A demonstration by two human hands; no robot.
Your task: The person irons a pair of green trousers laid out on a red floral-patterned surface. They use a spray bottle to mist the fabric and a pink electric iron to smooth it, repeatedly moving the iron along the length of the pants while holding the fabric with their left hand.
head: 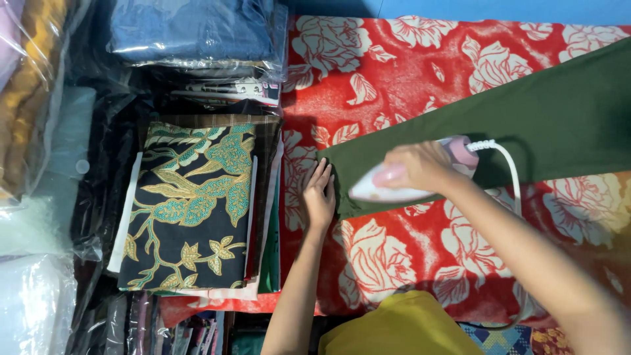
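We saw the right hand reaching across from the lower right, its forearm stretched out on a slant and its fingers wrapped shut around the handle of a pink and white iron. The iron's pointed nose faced left, and its white cord looped off its rear end and ran down beside the forearm. The left hand came up from below, lying flat and open with fingers together, holding nothing, its fingertips pressed at the left end of the dark green garment. That garment lay smooth and flat as a long band, slanting from the upper right down to the hands, on a red blanket with white roses. Just left of the blanket sat a stack of folded batik cloth.
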